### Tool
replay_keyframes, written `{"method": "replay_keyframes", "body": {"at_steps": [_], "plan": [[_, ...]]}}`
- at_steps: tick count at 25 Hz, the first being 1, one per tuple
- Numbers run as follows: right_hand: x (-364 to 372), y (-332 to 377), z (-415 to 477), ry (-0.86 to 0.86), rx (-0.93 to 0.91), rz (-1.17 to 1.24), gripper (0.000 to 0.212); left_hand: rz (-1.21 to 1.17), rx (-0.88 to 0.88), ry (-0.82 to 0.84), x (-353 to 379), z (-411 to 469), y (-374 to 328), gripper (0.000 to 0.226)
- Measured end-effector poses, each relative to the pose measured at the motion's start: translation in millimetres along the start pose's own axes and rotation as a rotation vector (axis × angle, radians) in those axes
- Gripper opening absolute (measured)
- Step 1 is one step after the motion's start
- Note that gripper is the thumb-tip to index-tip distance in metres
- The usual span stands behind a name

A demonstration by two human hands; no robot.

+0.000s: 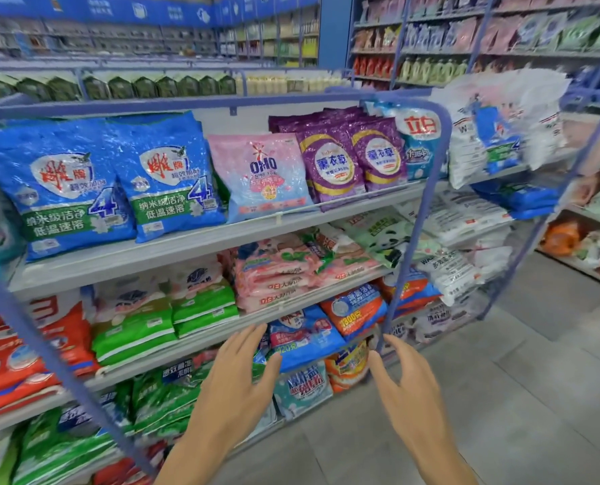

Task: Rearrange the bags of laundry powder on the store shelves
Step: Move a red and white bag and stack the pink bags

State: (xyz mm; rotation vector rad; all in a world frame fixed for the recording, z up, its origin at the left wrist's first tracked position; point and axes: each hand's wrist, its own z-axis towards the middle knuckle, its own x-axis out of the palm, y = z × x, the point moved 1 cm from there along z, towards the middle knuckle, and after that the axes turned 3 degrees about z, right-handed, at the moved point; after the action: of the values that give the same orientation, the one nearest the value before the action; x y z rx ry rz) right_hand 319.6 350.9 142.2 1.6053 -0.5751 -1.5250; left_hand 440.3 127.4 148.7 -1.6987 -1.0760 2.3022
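Note:
Bags of laundry powder fill a blue-framed shelf unit (445,141). On the top shelf stand two big blue bags (64,190), a pink bag (262,176), purple bags (344,159) and a light blue bag (419,145). Pink bags (277,274) lie stacked on the second shelf. Blue bags (305,336) and an orange-blue bag (356,311) lie on the third. My left hand (235,383) hovers with straight fingers in front of the blue bags, holding nothing. My right hand (408,390) is held up with relaxed fingers by the unit's right post, also holding nothing.
Green bags (165,313) and red bags (22,351) lie at left. White bags (466,218) fill the neighbouring unit to the right. Grey tiled floor (536,379) opens at lower right. More stocked shelves (501,33) line the back and right walls.

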Motion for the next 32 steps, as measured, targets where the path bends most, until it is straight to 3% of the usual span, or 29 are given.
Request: {"method": "replay_keyframes", "body": {"at_steps": [8,13,17,21,26,32], "plan": [[-14.1,-18.7,83.6,0.019,0.068,-0.020,0.047,-0.055,0.022,0.006,31.3,81.4,-41.7,0.065],[-44.7,-22.8,158.6,-0.008,0.065,-0.029,0.027,-0.140,0.083,0.041,61.2,166.5,-79.6,0.067],[-71.4,-37.3,213.7,-0.111,0.117,-0.110,0.045,-0.194,0.136,0.065,87.0,224.6,-120.3,0.061],[-95.0,-51.3,249.6,-0.132,0.137,-0.096,0.029,-0.184,0.174,0.126,124.2,265.0,-150.9,0.060],[-133.4,-93.9,299.2,-0.182,0.206,-0.072,0.047,-0.176,0.201,0.157,182.1,307.6,-200.2,0.057],[-197.8,-165.1,372.9,-0.208,0.213,-0.042,0.050,-0.147,0.210,0.160,254.6,361.5,-287.8,0.059]]}}
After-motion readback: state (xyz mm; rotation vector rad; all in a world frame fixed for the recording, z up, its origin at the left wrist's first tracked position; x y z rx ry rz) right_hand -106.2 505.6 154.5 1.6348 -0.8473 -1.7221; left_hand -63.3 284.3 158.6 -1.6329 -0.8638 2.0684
